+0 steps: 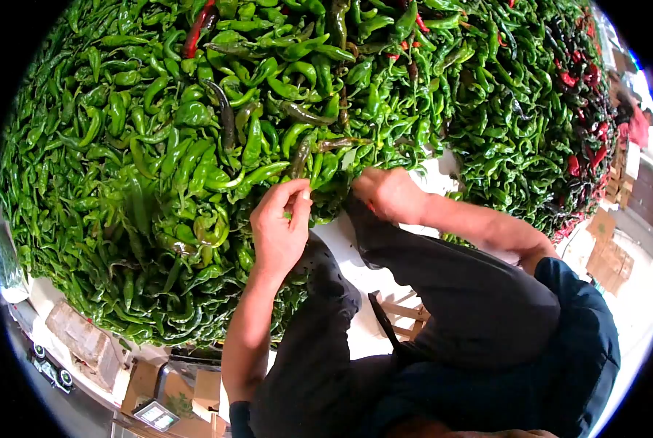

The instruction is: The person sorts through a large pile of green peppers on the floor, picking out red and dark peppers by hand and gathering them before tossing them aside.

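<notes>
A large heap of green chili peppers (195, 157) spreads in front of my knees. My left hand (279, 226) is at the near edge of the heap, thumb and forefinger pinched together. A brownish-green pepper (301, 156) lies right above those fingertips; I cannot tell whether they grip it. To the right, my right hand (392, 194) is closed, knuckles up, just above my knee. A tiny red bit (371, 205) shows at its fingers, but what it holds is hidden. Several peppers lie between the two hands.
Red and dark peppers (574, 164) gather along the heap's right side, and a long red pepper (197, 31) lies at the top. A wooden crate (403, 314) is below my legs. Cardboard boxes (609, 263) stand at the right; a lit lamp (155, 416) is lower left.
</notes>
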`<move>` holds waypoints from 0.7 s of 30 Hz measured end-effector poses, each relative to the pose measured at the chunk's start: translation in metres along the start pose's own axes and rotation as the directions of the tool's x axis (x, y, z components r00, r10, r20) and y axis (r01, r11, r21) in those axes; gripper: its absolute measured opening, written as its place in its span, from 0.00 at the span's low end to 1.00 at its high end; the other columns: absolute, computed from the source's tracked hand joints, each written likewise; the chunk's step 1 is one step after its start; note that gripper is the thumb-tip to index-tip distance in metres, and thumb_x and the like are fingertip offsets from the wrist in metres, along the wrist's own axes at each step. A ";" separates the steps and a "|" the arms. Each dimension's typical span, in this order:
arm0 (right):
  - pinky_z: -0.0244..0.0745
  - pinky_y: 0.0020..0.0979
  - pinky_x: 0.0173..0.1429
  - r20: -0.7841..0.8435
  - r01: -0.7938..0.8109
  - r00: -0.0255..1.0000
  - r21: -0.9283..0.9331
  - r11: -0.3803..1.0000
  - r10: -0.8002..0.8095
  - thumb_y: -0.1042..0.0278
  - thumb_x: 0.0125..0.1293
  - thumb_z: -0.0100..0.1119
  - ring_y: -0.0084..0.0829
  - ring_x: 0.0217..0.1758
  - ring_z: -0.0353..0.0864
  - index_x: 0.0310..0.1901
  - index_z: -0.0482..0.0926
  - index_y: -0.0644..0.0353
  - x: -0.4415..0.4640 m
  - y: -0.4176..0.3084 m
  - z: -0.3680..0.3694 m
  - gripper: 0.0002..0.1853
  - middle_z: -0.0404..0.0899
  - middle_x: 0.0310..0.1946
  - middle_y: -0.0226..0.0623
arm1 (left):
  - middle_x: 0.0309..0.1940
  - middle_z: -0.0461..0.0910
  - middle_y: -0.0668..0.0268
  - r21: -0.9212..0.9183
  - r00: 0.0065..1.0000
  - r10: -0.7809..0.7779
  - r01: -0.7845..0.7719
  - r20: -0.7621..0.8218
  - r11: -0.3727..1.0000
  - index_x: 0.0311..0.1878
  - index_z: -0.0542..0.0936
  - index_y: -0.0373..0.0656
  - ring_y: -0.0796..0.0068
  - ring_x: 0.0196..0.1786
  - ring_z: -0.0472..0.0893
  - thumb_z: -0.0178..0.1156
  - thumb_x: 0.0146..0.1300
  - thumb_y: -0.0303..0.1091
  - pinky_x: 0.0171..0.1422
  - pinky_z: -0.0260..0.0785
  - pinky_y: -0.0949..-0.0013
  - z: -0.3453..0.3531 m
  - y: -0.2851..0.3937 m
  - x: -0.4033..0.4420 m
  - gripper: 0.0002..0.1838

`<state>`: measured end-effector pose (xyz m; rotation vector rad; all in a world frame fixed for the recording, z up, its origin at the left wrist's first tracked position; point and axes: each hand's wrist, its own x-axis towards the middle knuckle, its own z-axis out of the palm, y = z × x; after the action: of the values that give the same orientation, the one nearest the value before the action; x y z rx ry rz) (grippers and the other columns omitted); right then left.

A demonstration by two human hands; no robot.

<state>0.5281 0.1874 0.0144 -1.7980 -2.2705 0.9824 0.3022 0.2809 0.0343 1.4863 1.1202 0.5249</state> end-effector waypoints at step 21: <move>0.77 0.46 0.43 0.225 -0.516 0.856 0.424 0.744 0.465 0.64 0.51 0.65 0.53 0.38 0.82 0.43 0.74 0.72 0.044 0.017 -0.004 0.21 0.79 0.29 0.54 | 0.35 0.84 0.64 -0.114 0.995 -0.093 0.088 -0.037 0.990 0.47 0.82 0.35 0.79 0.35 0.83 0.61 0.66 0.24 0.39 0.74 0.76 -0.006 0.005 0.021 0.08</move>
<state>0.5311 0.2308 -0.0054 -2.1697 -1.3989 1.5779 0.3086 0.3019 0.0353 1.3264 1.1670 0.5496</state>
